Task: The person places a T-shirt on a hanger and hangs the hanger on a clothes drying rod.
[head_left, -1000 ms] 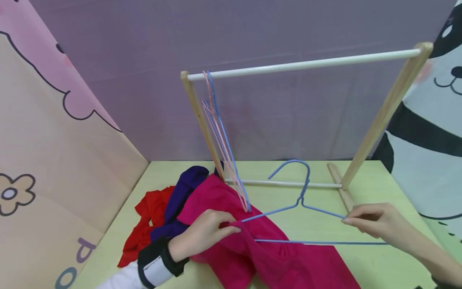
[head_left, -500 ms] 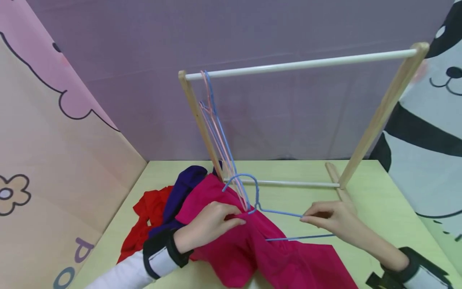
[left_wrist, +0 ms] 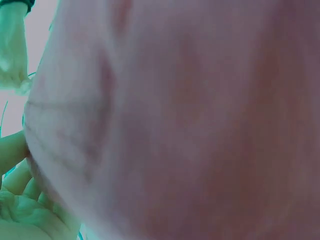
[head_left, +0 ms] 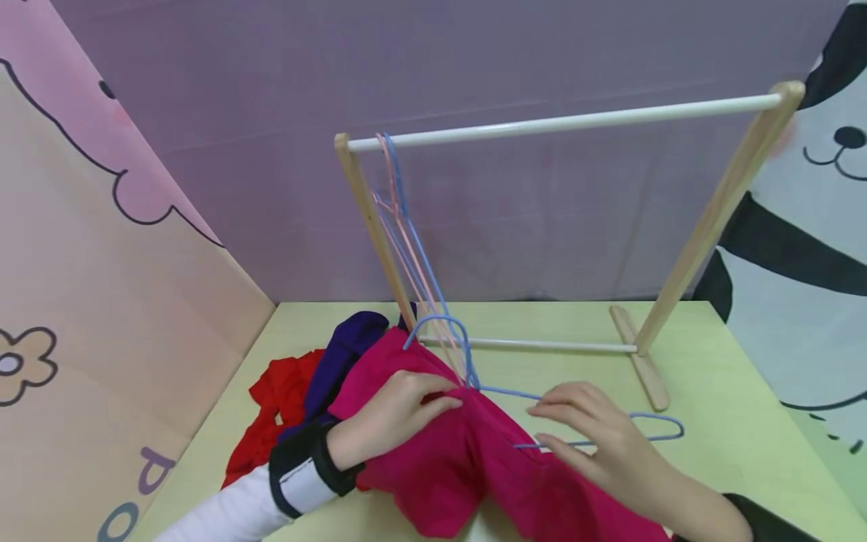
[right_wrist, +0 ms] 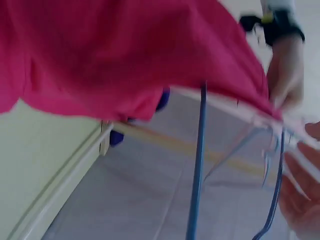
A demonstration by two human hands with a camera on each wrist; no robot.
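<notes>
A magenta garment (head_left: 440, 467) spreads over the front of the table. My left hand (head_left: 389, 421) pinches its upper edge between thumb and fingers, and the cloth fills most of the left wrist view. A blue clothes hanger (head_left: 466, 350) has its left part inside the garment, hidden by the cloth, while its hook stands out above the edge. My right hand (head_left: 603, 444) is at the hanger's right part, fingers parted and thumb apart. In the right wrist view, the loosely spread fingers of that hand (right_wrist: 302, 185) lie beside the hanger's bar.
A wooden rack with a white top rail (head_left: 576, 122) stands behind. Pink and blue hangers (head_left: 413, 226) hang at its left end, reaching down close to my left hand. Red cloth (head_left: 278, 406) and dark purple cloth (head_left: 348, 354) lie heaped at the left.
The blue hanger has moved left, its left part going into the garment. My right hand has moved left with it and has now loosened its pinch. The left hand keeps hold of the cloth.
</notes>
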